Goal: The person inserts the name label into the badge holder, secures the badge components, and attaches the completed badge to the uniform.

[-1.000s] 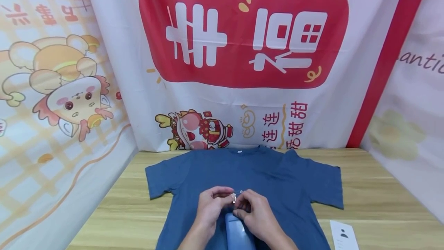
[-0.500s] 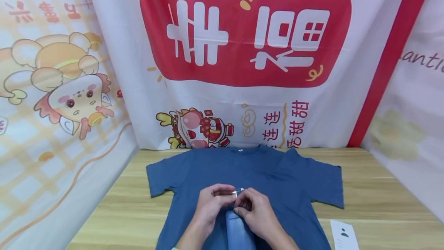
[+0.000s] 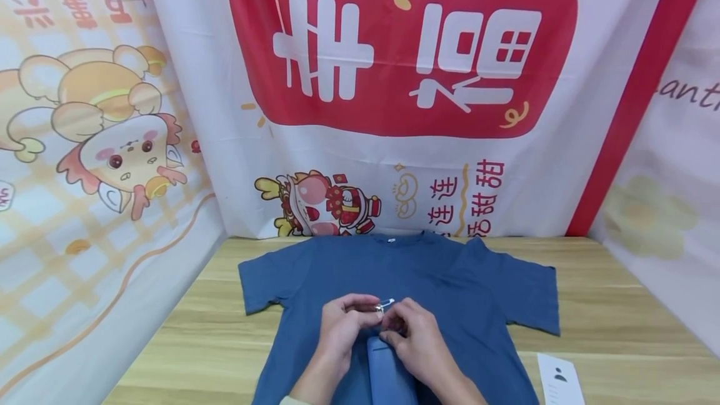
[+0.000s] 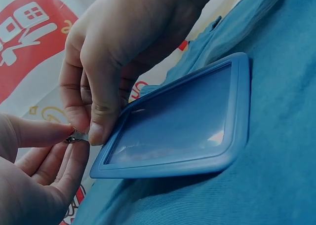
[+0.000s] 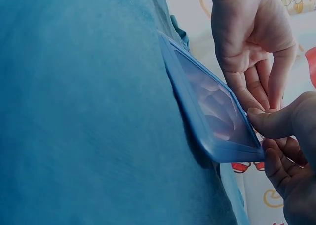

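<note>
Printed cloth hangings (image 3: 315, 150) beyond a pale wooden table (image 3: 185, 336); clip (image 4: 75, 136) and holder (image 3: 389, 372) pinched close together

Thumb and fingers of the left hand (image 3: 340, 325) narrowed on the small clip, shiny metal, seemingly with a clear strip. Thumb and fingers of the right hand (image 3: 420, 339) closed on the far end of the blue holder, just beside the clip, above the middle of a shirt (image 3: 337, 280). Contact between clip and holder: cannot tell, with fingertips in the way.

For a sure hold, best to steady the holder by its frame (image 4: 242, 104) and leave fine turning to the left fingers; light pressure only, for fear of a slip or twist. Better to avoid the window (image 4: 177, 116), likely slick and easily smudged.

Outward from the grip, rounded corners, a smooth raised frame and glossy clear window, tilted over the cloth. Beneath, soft, finely ribbed blue shirt, spread wide and lightly creased. On the near right, a thin white card (image 3: 560, 381) with a dark printed figure, flat on streaky wood grain. At the far side, smooth hangings, softly rippled, with a wavy-edged red panel (image 3: 388, 116).
</note>
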A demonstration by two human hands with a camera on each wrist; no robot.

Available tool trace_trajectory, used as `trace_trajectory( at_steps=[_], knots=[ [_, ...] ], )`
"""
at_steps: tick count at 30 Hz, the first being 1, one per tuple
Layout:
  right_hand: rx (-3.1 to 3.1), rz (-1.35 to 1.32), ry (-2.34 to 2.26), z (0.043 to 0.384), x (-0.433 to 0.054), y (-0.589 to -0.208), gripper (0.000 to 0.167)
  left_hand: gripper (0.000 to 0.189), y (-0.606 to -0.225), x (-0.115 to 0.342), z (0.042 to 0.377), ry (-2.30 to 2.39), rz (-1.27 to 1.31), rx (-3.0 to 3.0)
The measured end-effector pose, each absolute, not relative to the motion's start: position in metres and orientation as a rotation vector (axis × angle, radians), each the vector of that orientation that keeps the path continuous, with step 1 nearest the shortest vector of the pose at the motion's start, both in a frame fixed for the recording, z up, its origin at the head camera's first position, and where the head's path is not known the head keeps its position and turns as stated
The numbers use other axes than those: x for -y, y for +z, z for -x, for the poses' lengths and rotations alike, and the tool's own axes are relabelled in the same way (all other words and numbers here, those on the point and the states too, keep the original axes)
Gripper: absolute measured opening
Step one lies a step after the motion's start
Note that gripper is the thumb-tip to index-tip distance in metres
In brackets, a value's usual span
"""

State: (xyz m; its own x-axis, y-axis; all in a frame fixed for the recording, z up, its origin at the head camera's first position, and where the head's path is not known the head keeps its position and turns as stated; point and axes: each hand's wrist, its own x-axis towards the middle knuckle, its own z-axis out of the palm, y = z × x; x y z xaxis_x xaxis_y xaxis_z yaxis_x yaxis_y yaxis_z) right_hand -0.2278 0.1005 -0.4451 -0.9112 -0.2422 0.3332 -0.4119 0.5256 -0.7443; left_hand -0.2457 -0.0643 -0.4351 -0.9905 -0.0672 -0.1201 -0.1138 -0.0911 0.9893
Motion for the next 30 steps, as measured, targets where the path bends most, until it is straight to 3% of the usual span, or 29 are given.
trace_trajectory(
  at_steps=[30],
  knots=[
    [2.64,-0.553,1.348,0.2298,-0.1051,-0.4464,0.018,0.029,-0.439,0.0613,0.2445,2.308,0.194,-2.123]
  ],
)
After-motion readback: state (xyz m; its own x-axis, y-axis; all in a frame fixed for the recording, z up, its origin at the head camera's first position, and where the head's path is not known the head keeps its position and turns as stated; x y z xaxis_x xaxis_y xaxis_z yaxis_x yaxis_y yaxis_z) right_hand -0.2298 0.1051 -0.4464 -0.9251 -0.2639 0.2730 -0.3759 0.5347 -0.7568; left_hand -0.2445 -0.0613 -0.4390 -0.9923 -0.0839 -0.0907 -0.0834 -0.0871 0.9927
